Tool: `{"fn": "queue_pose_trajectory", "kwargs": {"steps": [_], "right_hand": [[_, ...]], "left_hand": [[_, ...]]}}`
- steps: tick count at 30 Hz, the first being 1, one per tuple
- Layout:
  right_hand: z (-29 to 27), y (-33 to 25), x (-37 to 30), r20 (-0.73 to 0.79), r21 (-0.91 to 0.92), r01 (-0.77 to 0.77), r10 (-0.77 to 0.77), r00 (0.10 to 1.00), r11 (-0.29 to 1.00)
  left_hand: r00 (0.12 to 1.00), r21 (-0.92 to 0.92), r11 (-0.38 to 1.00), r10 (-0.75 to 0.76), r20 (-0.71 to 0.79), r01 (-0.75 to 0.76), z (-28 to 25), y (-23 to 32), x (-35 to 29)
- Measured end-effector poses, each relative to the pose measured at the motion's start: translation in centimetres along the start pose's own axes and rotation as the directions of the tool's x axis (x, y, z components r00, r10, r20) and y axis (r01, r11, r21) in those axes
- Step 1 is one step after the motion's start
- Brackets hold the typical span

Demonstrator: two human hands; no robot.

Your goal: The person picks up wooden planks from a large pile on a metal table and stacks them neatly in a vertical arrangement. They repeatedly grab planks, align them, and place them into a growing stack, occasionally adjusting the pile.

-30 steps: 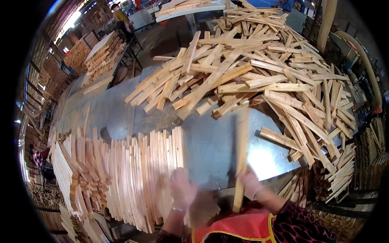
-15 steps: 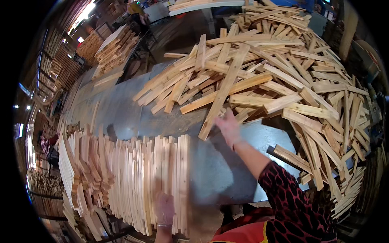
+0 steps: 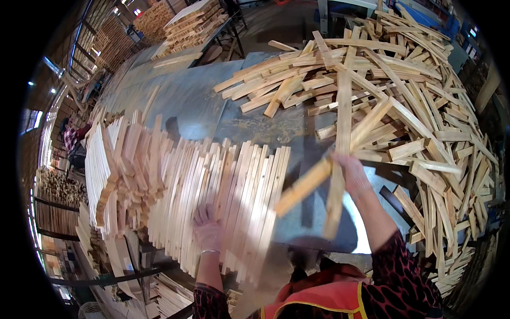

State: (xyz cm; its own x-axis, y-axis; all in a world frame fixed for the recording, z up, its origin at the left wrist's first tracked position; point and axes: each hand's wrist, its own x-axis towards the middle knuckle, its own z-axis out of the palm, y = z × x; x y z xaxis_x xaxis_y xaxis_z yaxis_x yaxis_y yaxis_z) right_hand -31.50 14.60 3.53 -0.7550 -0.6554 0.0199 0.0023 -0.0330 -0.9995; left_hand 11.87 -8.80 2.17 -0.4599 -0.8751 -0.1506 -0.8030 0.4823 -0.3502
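Two long wooden strips cross each other in my right hand (image 3: 350,173), whose fingers are closed round them near the crossing. One wooden strip (image 3: 343,114) points away from me, and the other, a yellower strip (image 3: 304,187), slants down to the left, blurred by motion. My left hand (image 3: 207,227), in a pale glove, lies with fingers outstretched on top of a row of wooden strips (image 3: 247,186). These strips stand packed side by side at the near left of the metal table (image 3: 199,103).
A big jumbled heap of wooden strips (image 3: 425,117) covers the table's right side. Strips stacked more unevenly (image 3: 133,165) adjoin the row on the left. Farther back stand a neat timber stack (image 3: 194,26) and another person (image 3: 74,138) at far left.
My right hand has closed on two strips and raised them off the heap, swinging one across the other. My left hand has moved up along the row. The whole view has shifted.
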Motion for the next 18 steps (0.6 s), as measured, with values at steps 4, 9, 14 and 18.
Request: {"fn": "queue_pose_trajectory", "kwargs": {"steps": [4, 9, 14, 18], "right_hand": [[0.0, 2.2, -12.0, 0.074, 0.412, -0.513, 0.533, 0.843, 0.753], [6.7, 2.0, -16.5, -0.201, -0.316, -0.594, 0.56, 0.804, 0.74], [14.1, 2.2, -13.8, 0.341, -0.67, -0.364, 0.703, 0.624, 0.647], [6.5, 5.2, -11.8, 0.198, -0.503, -0.191, 0.327, 0.924, 0.843]], "left_hand": [[0.992, 0.089, 0.989, 0.119, -0.047, -0.115, -0.4, -1.7, 1.3], [0.985, -0.041, 0.995, 0.098, 0.141, -0.093, -7.1, 2.1, -0.4], [0.862, -0.16, 0.847, 0.495, -0.114, -0.507, -2.4, 7.8, -5.2], [0.778, -0.464, 0.662, 0.62, -0.103, -0.589, -3.1, 12.3, -9.7]]}}
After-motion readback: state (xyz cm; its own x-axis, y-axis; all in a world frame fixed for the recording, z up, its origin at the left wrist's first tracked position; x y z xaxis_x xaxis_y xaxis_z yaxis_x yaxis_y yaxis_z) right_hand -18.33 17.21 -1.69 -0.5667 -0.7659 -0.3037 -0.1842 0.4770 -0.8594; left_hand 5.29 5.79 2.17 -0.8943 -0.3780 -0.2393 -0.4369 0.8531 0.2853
